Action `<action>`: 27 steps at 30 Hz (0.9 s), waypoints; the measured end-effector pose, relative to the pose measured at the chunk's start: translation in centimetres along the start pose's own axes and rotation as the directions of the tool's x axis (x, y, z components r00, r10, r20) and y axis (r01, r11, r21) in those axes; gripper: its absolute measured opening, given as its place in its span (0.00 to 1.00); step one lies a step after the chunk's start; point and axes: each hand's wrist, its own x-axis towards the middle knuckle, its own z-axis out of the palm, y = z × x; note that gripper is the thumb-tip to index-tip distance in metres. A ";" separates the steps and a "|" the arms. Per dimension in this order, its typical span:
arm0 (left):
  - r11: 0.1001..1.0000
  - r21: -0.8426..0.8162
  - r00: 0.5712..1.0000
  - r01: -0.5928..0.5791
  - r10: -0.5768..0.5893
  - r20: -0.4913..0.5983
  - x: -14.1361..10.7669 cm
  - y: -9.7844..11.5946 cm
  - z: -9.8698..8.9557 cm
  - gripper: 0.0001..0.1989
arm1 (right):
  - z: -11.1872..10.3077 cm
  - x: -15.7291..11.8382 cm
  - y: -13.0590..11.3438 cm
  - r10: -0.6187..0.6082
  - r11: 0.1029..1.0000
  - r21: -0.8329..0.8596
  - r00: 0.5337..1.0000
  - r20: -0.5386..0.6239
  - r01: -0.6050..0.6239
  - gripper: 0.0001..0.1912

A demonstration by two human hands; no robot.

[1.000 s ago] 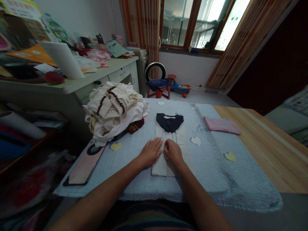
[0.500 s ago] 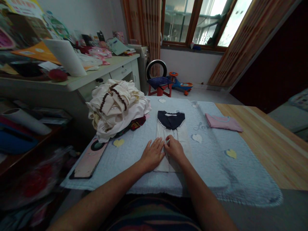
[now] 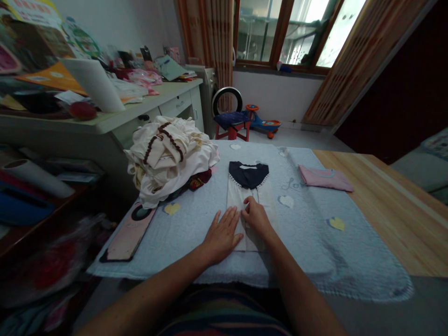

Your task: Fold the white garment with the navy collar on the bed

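Observation:
A white shirt [image 3: 235, 195] with a broad navy collar [image 3: 248, 176] lies folded into a narrow strip, collar pointing away from me. Scalloped white trim edges the collar. My left hand [image 3: 222, 234] rests flat on the shirt's left side, fingers stretched out and reaching up the cloth. Close beside it, my right hand [image 3: 256, 216] is closed, with thumb and fingertips pinching the fabric near the middle of the front. The lower part of the shirt is partly covered by both hands.
A pale blue blanket [image 3: 196, 238] covers much of the wooden table [image 3: 392, 205]. At left are a heap of cream clothes [image 3: 175, 163] and a flat pink object [image 3: 128, 235] with a dark ring. A folded pink garment [image 3: 325, 179] lies at right. A cluttered desk [image 3: 112, 122] stands beyond.
My left hand has slid slightly down the shirt towards me. The right hand has shifted a little to the right, staying closed at the shirt's middle. The shirt lies in the same place.

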 end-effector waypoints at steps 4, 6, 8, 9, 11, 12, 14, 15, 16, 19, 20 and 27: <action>1.000 -0.002 1.000 -0.007 0.007 0.005 0.0 0.2 0.2 0.33 | 0.1 0.0 0.2 -0.023 1.000 -0.011 1.000 0.005 0.024 0.15; 1.000 -0.007 1.000 -0.016 0.016 0.009 0.0 0.1 0.3 0.33 | -0.2 0.1 0.2 -0.034 0.999 -0.033 0.998 0.043 0.035 0.15; 1.000 -0.013 1.000 -0.026 0.026 0.006 -0.1 0.0 0.3 0.34 | -0.7 0.5 0.1 -0.032 0.997 -0.068 0.994 0.107 0.039 0.14; 0.999 -0.017 0.999 -0.035 0.034 -0.003 -0.1 -0.1 0.1 0.34 | -1.0 0.8 0.0 -0.029 0.995 -0.088 0.990 0.140 0.041 0.13; 0.998 -0.025 0.997 -0.062 0.061 -0.036 0.1 -0.2 -0.4 0.34 | -1.8 1.7 -0.2 -0.022 0.989 -0.139 0.983 0.184 0.048 0.11; 0.997 -0.028 0.995 -0.078 0.077 -0.056 0.4 -0.4 -0.8 0.33 | -2.2 2.2 -0.2 -0.019 0.984 -0.170 0.982 0.186 0.051 0.10; 0.994 -0.038 0.991 -0.106 0.102 -0.085 1.2 -0.6 -1.6 0.27 | -2.9 3.6 -0.3 -0.014 0.968 -0.244 0.986 0.163 0.054 0.10; 0.993 -0.046 0.990 -0.111 0.106 -0.095 1.7 -0.8 -2.0 0.21 | -3.2 4.3 -0.3 -0.008 0.959 -0.281 0.991 0.135 0.046 0.10; 0.992 -0.060 0.990 -0.115 0.110 -0.092 2.3 -1.0 -2.4 0.16 | -3.5 5.0 -0.3 -0.005 0.948 -0.316 0.994 0.105 0.038 0.10; 0.991 -0.095 0.992 -0.099 0.091 -0.084 4.3 -1.8 -2.9 0.10 | -4.0 6.7 -0.2 0.003 0.912 -0.411 0.999 0.032 0.010 0.14; 0.991 -0.103 0.993 -0.083 0.075 -0.087 4.9 -2.1 -2.9 0.11 | -4.0 7.1 -0.2 0.004 0.900 -0.436 1.000 0.027 0.009 0.15; 0.988 -0.138 0.981 0.066 -0.089 -0.170 9.8 -3.3 -2.7 0.16 | -3.3 9.2 0.0 0.010 0.883 -0.470 0.999 0.037 0.009 0.13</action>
